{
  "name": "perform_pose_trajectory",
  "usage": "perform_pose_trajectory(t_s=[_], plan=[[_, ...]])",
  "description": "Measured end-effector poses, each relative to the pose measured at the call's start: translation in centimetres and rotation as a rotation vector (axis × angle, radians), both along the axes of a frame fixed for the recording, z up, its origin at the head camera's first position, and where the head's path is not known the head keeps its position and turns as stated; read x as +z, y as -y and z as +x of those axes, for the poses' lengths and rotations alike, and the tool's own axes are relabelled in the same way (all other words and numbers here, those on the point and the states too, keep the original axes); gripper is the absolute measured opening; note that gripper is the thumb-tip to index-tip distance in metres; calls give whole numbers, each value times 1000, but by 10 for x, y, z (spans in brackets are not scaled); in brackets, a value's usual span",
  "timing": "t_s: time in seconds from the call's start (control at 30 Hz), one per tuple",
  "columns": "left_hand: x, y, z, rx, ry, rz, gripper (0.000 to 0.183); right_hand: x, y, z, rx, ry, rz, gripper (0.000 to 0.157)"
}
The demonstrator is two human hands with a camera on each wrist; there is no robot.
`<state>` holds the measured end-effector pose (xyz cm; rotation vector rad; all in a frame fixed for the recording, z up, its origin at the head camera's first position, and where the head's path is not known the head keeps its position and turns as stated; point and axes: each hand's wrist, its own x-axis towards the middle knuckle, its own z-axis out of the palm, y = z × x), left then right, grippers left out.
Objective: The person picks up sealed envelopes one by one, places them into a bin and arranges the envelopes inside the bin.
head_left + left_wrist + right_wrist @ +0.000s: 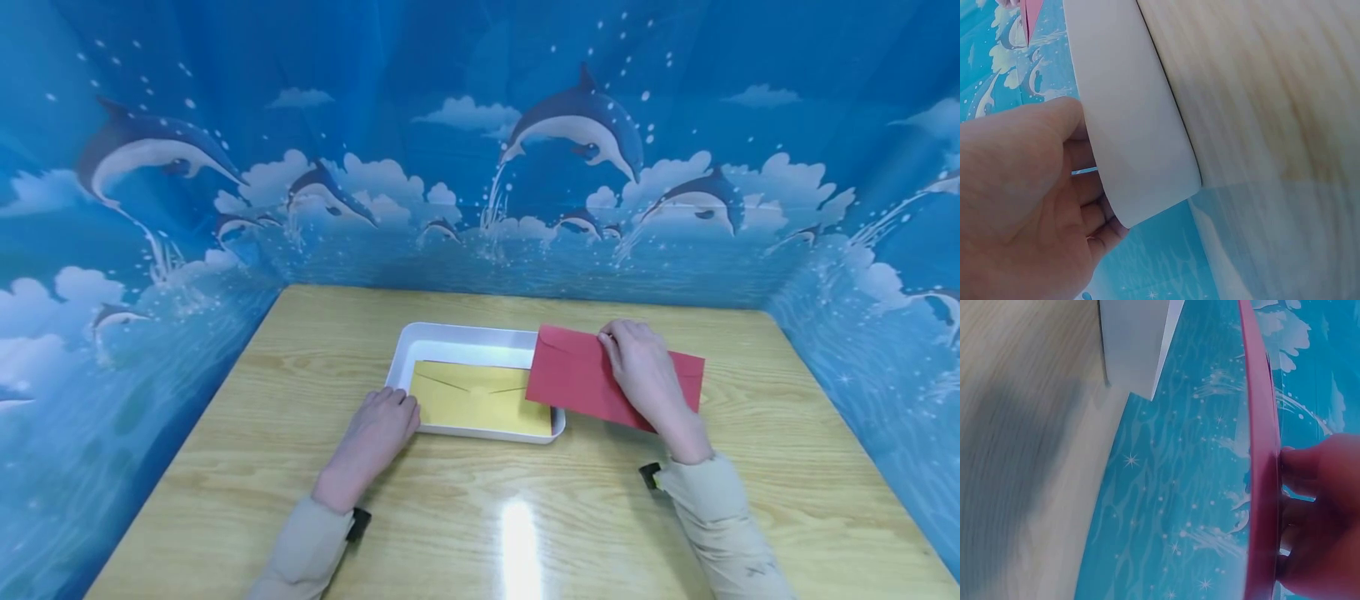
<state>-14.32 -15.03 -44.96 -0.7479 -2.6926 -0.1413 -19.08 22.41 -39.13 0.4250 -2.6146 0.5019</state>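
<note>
A white tray (472, 333) lies on the table with a yellow envelope (480, 402) inside it, its flap side up. At the tray's near left corner is my left hand (378, 425). Its fingers curl over the rim; in the left wrist view the fingertips are hidden behind the white tray wall (1129, 112). My right hand (645, 371) holds a red envelope (570, 371) by its upper edge. The red envelope's left end overlaps the tray's right side. In the right wrist view, the red envelope (1263, 462) appears edge-on, apart from the tray (1135, 344).
The wooden table (450, 500) extends around the tray. A blue curtain (450, 50) printed with dolphins encloses its back and sides. Dark wrist cameras hang at both cuffs.
</note>
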Motion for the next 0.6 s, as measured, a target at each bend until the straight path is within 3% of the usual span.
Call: perform_pose_trajectory(t_s=[0.6], plan=[[0,0,-2,10,16,-2,18,6,51,-10,100,90,25,13]])
